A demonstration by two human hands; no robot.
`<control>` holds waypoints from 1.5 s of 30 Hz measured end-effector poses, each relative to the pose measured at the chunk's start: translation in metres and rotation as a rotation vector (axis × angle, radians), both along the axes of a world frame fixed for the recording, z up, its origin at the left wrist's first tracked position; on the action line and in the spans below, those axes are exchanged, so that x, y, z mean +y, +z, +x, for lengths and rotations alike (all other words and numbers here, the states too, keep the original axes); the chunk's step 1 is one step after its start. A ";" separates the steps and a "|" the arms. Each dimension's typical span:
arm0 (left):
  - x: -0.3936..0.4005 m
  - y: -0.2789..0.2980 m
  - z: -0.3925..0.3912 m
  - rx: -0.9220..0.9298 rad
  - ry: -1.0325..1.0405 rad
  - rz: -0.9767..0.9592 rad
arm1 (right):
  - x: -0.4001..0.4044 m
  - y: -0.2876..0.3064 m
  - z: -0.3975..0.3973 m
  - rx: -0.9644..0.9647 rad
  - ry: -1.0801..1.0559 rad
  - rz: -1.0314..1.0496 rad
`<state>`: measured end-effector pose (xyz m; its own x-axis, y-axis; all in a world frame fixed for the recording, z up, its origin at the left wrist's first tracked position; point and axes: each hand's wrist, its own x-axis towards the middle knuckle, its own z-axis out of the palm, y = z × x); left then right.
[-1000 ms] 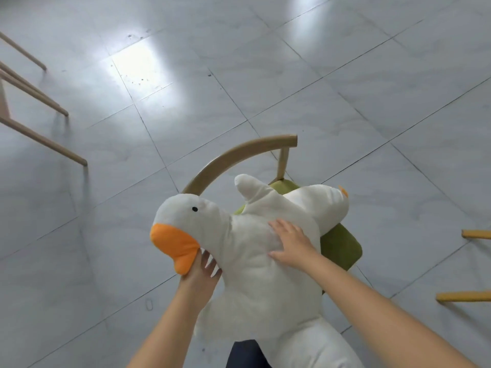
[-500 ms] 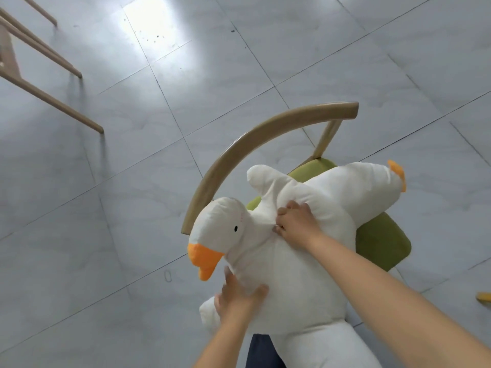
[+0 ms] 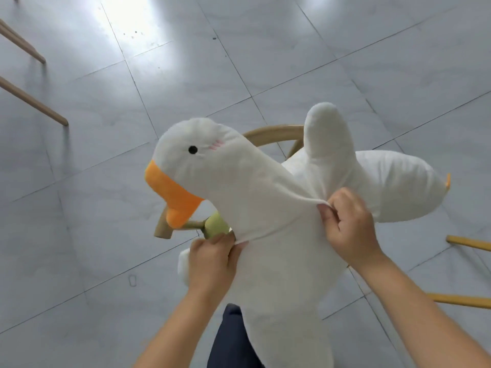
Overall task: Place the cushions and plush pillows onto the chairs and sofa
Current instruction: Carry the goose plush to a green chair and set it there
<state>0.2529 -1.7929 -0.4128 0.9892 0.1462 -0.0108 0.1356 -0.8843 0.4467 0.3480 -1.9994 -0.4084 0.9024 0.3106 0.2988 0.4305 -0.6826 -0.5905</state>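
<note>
Gripped by pinched fabric in left hand (image 3: 212, 257) and right hand (image 3: 348, 224), held above the chair (image 3: 271, 134), plush goose (image 3: 268, 208) likely to sag, slip, miss the seat.

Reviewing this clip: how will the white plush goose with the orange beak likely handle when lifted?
The white plush goose is probably floppy: its fabric tents where the right hand and left hand pinch it. It seems light, held up by pinches alone. Unlikely to be fragile.
</note>
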 end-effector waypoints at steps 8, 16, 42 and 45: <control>0.049 0.000 0.085 0.346 -0.035 0.156 | 0.040 -0.043 0.023 0.478 -0.022 -0.145; 0.022 -0.059 0.066 0.648 0.047 0.382 | 0.067 -0.093 0.022 0.398 -0.075 -0.249; -0.014 -0.059 0.083 0.538 0.181 0.296 | 0.006 -0.099 0.106 0.735 -0.531 0.342; -0.002 -0.075 0.086 0.420 0.171 0.414 | 0.018 -0.104 0.115 0.805 -0.419 0.301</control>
<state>0.3387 -1.7954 -0.4883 0.8747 0.3779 -0.3034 0.3809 -0.9232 -0.0516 0.4628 -1.9816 -0.5119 0.8922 -0.0731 -0.4457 -0.4266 -0.4604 -0.7785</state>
